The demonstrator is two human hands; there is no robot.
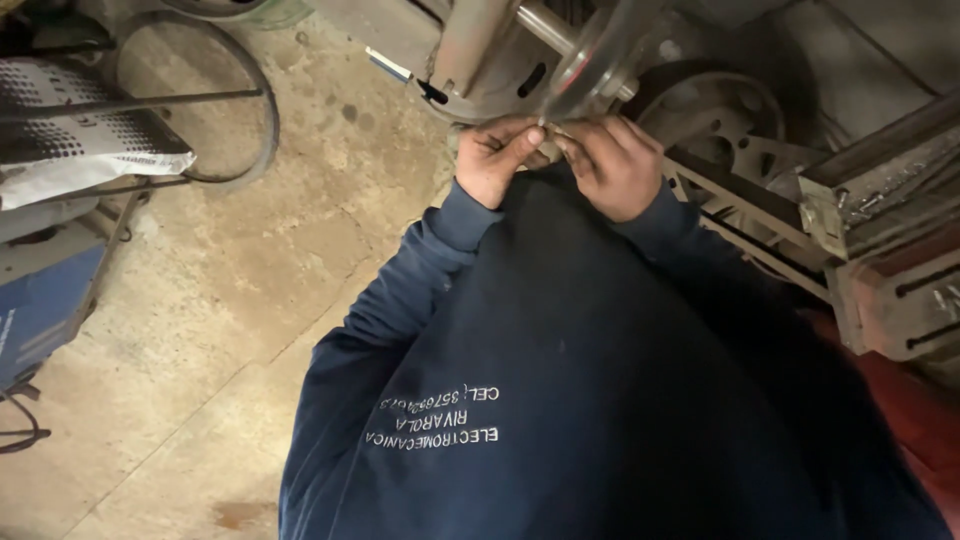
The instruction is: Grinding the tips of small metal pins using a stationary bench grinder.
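Note:
My left hand [498, 158] and my right hand [612, 165] meet close together just above my dark blue sweatshirt, fingertips pinched around something small that I cannot make out. Directly above them hangs a shiny metal disc [600, 50] on a round shaft [545, 28], part of a dusty pink-grey machine [470, 50]. The edge of the disc comes down right at my fingertips. My sleeves cover both wrists.
A spoked wheel [712, 120] lies behind my right hand. Wooden frames and boxes [880, 200] stand at the right. On the stained concrete floor [250, 300] lie a rubber belt loop [255, 110], a dotted sack [80, 130] and a blue machine [40, 310] at the left.

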